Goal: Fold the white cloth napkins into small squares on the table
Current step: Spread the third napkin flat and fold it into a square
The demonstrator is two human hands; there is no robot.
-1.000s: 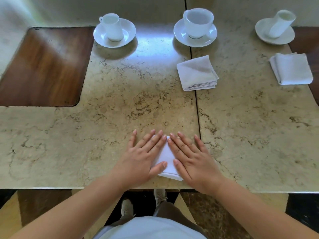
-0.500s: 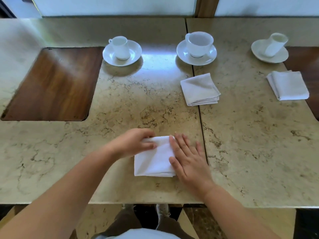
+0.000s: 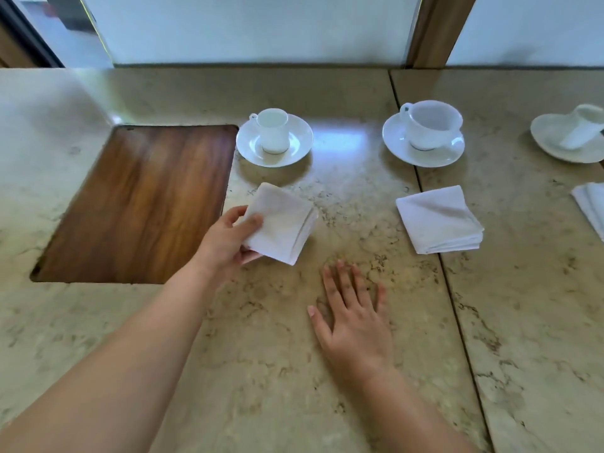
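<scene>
Since half a second ago: left hand (image 3: 228, 238) has lifted the folded napkin (image 3: 281, 223) off the spot near the table edge and carried it up-frame, toward the left cup (image 3: 273, 130). Right hand (image 3: 354, 317) has come off the cloth and lies flat on the table (image 3: 261, 371), fingers straight, holding nothing.

Left hand pinches the napkin's near-left corner, thumb on top, fingers under. Napkin sits centre-left of frame, tilted, far edge near or on the marble; can't tell which.

Step in hand, my read: placing it below the left saucer (image 3: 299, 138), matching the middle napkin (image 3: 439, 219) under the middle cup (image 3: 431, 124). Set it down flat, slide fingers out sideways so the layers don't fan, square it to the saucer.

Materials: soft white woven cloth, stacked layers visible at the right edge, springy. Beige veined marble, polished, glare near the cups. Dark wood inlay (image 3: 137, 204) at left, rounded corners. Glossy white porcelain. A third napkin (image 3: 591, 207) and a third cup (image 3: 585, 129) are cut off at the right edge.
</scene>
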